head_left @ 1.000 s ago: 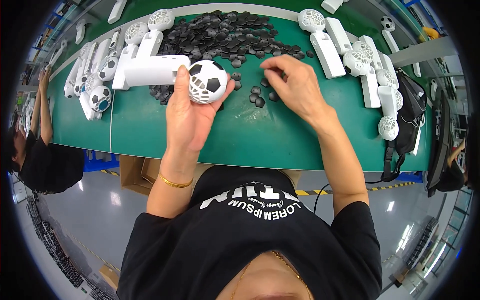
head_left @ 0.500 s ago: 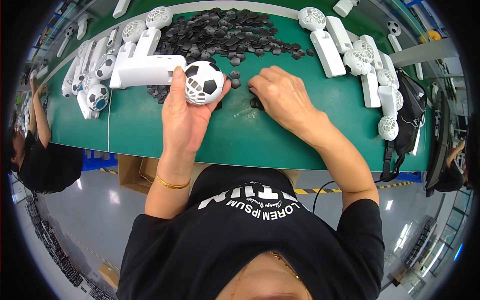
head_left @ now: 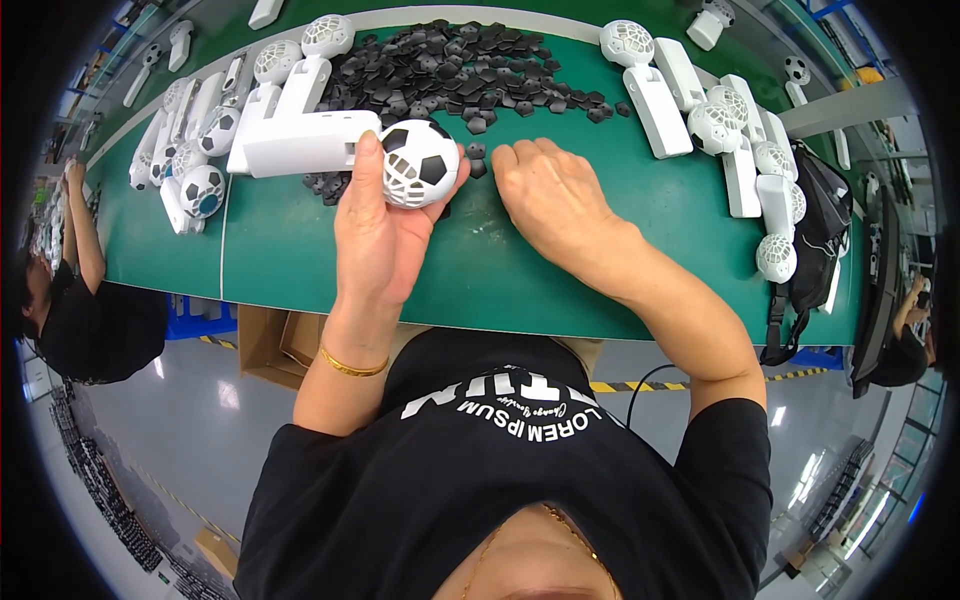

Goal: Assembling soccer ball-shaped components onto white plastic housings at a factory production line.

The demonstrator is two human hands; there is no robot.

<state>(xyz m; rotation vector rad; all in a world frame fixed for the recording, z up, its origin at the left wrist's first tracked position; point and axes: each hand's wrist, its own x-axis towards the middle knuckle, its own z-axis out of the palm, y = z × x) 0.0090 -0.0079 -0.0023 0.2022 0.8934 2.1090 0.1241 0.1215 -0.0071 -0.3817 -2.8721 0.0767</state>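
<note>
My left hand (head_left: 385, 235) is closed around the ball end of a white device with a soccer-ball head (head_left: 420, 165). The ball carries black pentagon patches and an open lattice on its lower left, and its thick white handle points left above the table. To the right, my right hand (head_left: 555, 195) rests low over the green table (head_left: 470, 270), back up, fingers curled under. Whatever its fingertips hold is hidden. Two small black pentagon pieces (head_left: 477, 162) lie between the ball and my right hand.
A wide heap of black pentagon pieces (head_left: 450, 75) covers the far middle of the table. White ball-headed devices stand in rows at left (head_left: 203, 190) and right (head_left: 655, 110). A black backpack (head_left: 822, 220) hangs at the right edge. A co-worker (head_left: 95, 290) is at far left.
My right hand has shifted slightly left, and the black piece that showed by its fingertips is out of sight. My left hand and the device have moved slightly right.
</note>
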